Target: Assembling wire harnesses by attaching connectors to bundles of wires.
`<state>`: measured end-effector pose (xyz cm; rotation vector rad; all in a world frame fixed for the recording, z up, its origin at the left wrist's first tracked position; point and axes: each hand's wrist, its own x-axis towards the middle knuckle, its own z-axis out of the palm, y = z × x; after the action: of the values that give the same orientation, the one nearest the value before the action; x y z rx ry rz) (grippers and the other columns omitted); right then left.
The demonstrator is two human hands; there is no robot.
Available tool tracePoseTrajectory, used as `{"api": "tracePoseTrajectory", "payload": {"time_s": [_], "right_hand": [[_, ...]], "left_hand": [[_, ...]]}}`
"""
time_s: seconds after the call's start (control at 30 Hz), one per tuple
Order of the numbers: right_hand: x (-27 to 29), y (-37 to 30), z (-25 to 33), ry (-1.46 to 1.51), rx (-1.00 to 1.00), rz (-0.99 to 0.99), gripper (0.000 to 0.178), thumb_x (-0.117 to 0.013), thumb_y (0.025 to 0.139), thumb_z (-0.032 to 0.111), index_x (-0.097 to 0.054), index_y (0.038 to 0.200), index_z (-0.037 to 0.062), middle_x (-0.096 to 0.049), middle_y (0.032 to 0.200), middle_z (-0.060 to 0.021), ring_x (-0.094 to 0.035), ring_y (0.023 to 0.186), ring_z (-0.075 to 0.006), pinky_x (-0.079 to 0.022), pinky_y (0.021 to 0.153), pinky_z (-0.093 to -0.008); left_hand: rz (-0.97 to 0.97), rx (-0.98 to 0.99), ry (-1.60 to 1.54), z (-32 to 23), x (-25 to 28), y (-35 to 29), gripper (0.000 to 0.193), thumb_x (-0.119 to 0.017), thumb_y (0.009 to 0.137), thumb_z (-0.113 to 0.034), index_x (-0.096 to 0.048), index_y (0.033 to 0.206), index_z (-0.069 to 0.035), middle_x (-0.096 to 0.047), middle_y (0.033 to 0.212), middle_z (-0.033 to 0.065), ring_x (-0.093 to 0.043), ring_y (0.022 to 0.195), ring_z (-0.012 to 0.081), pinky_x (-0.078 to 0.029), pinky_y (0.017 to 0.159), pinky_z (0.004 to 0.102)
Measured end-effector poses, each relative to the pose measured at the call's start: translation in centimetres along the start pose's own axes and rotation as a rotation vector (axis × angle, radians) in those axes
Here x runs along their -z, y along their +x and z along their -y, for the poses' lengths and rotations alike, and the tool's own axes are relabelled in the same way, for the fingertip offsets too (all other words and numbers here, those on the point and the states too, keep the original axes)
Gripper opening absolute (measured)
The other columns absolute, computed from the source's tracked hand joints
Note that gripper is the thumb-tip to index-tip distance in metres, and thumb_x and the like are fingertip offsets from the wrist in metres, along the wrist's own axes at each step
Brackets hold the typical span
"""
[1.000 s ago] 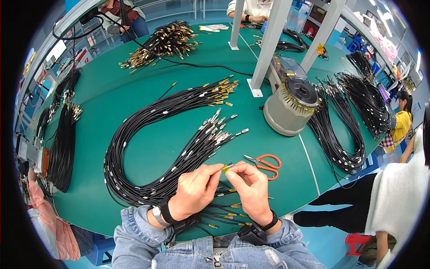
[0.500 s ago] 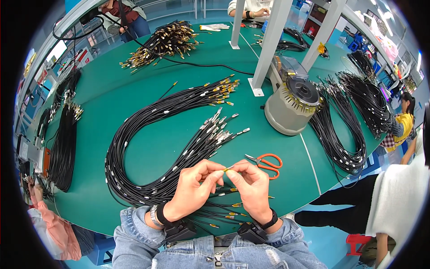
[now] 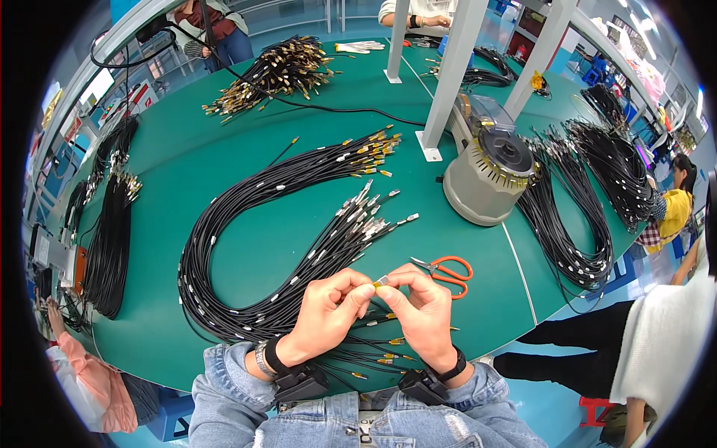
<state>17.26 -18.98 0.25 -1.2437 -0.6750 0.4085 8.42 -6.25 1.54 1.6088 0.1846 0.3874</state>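
Pinched between both hands is a small cable connector point(image 3: 382, 281), part yellow and part silver-white. My left hand point(image 3: 328, 310) grips its left end with thumb and forefinger, and my right hand point(image 3: 420, 305) closes on its right end. A curved bundle of black cables point(image 3: 205, 243) lies just beyond and left of my hands, with yellow ends on its far arm and silvery ends on its near arm. Below my hands, several yellow-ended cables point(image 3: 385, 357) spread toward the table's near edge. Scissors with orange handles point(image 3: 453, 276) rest beyond my right hand.
On the green table point(image 3: 224, 138) stand a grey round machine point(image 3: 482, 187) and metal posts point(image 3: 447, 82). More black cable bundles lie at left point(image 3: 110, 250), right point(image 3: 575, 231) and in a far heap point(image 3: 276, 71). A person in a white top point(image 3: 665, 336) stands at right.
The connector between my fingers has turned, showing a broader silver-white face now. Both hands keep their pinch and have barely moved.
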Motion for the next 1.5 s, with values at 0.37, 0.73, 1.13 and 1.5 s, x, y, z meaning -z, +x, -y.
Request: {"api": "tracePoseTrajectory", "payload": {"time_s": [0.37, 0.73, 1.13, 1.5], "right_hand": [[0.1, 0.5, 0.0, 0.091, -0.013, 0.066, 0.009, -0.063, 0.082, 0.000, -0.059, 0.089, -0.0024, -0.057, 0.088, -0.0059, -0.054, 0.081, -0.0123, -0.045, 0.074, -0.0245], [1.0, 0.8, -1.1, 0.180, -0.078, 0.106, 0.004, -0.062, 0.083, 0.002, -0.060, 0.082, -0.0019, -0.056, 0.087, -0.0059, -0.054, 0.080, -0.0111, -0.043, 0.073, -0.0236], [2.1, 0.8, -0.6, 0.127, 0.051, 0.212, 0.006, -0.056, 0.086, 0.002, -0.059, 0.086, -0.0029, -0.057, 0.086, -0.0074, -0.054, 0.078, -0.0142, -0.044, 0.071, -0.0254], [17.1, 8.8, 5.8, -0.476, 0.070, -0.241, 0.017, -0.058, 0.086, 0.012, -0.063, 0.095, -0.0014, -0.062, 0.085, -0.0030, -0.056, 0.080, -0.0090, -0.044, 0.076, -0.0236]], "left_hand": [[0.265, 0.280, -0.302, -0.6, 1.3, 0.8, 0.023, -0.048, 0.095, -0.021, -0.055, 0.084, -0.002, -0.046, 0.056, -0.0032, -0.034, 0.046, 0.0025, -0.025, 0.042, 0.0192], [0.404, 0.456, -0.462, -0.2, 1.7, 1.8, 0.024, -0.048, 0.095, -0.022, -0.054, 0.082, -0.002, -0.050, 0.058, -0.0006, -0.036, 0.044, 0.0034, -0.026, 0.042, 0.0185], [0.454, 0.398, -0.345, -1.0, 2.1, 1.3, 0.016, -0.050, 0.092, -0.011, -0.059, 0.086, 0.001, -0.057, 0.060, 0.0029, -0.042, 0.046, 0.0024, -0.031, 0.042, 0.0175], [0.442, -0.312, 0.681, 2.7, -1.1, 0.3, 0.020, -0.066, 0.079, -0.019, -0.061, 0.090, -0.004, -0.061, 0.083, 0.0079, -0.055, 0.078, 0.0251, -0.045, 0.071, 0.0332]]}}
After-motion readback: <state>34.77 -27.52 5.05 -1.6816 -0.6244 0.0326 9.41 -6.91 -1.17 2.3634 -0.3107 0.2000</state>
